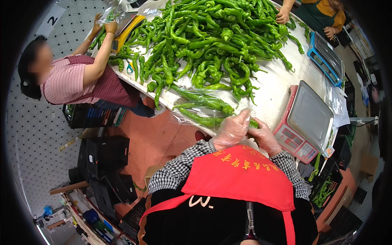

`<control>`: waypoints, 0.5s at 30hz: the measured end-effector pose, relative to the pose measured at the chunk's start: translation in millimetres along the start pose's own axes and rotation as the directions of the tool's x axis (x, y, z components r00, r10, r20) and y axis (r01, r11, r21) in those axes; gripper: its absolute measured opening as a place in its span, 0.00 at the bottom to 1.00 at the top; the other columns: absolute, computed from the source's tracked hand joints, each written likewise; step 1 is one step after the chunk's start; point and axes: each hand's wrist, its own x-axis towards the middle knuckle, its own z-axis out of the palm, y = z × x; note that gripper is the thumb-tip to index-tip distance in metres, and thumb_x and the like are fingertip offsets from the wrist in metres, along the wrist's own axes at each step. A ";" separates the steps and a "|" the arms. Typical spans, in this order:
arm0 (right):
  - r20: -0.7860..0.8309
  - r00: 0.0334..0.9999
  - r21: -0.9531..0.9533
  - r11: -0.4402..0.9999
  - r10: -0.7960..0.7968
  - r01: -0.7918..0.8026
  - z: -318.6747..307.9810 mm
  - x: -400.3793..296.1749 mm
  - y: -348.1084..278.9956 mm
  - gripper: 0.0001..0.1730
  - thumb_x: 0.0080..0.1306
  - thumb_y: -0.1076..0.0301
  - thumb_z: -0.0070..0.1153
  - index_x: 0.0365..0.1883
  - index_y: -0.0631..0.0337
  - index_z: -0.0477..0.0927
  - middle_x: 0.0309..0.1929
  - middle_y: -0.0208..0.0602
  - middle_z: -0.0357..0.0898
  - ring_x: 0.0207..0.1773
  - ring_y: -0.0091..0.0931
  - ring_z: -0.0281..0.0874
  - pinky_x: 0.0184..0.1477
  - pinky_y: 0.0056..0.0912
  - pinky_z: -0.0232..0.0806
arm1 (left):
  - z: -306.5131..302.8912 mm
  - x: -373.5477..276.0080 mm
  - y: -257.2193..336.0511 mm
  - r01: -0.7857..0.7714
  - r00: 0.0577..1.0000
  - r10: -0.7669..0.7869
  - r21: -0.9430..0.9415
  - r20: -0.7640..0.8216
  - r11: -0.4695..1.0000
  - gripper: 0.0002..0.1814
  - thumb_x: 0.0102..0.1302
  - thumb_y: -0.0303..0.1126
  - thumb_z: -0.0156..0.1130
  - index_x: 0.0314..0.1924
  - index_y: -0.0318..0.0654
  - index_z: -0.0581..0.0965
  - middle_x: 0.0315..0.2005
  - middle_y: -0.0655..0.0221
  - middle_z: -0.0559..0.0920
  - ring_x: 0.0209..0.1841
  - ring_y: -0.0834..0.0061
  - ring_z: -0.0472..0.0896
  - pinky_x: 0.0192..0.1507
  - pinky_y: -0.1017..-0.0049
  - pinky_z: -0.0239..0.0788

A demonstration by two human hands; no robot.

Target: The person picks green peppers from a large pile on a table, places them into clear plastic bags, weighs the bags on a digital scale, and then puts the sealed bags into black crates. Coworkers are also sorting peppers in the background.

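A clear plastic bag with long green peppers inside lies at the table's near edge. My left hand, in a thin clear glove, is closed on the bag's near end. Close beside it, my right hand, gloved likewise, has its fingers curled at the end of a green pepper that shows between both hands. Whether this pepper is inside the bag is unclear, and my fingertips are partly hidden. Beyond the bag rises a large heap of green peppers.
A red weighing scale stands right of my hands, a blue scale farther back. At left, a person handles a bag by a yellow scale; another person stands at far right. Scissors lie by the left edge. Black crates stand below.
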 end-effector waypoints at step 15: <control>0.281 0.936 0.243 0.959 -0.212 0.144 31.4 97.7 16.2 0.37 0.78 0.68 0.58 0.81 0.57 0.59 0.66 0.48 0.78 0.63 0.34 0.81 0.67 0.38 0.74 | 3.5 0.2 3.6 -0.234 0.963 0.255 0.188 -0.091 0.954 0.19 0.78 0.33 0.59 0.66 0.38 0.77 0.30 0.47 0.85 0.34 0.47 0.87 0.36 0.58 0.78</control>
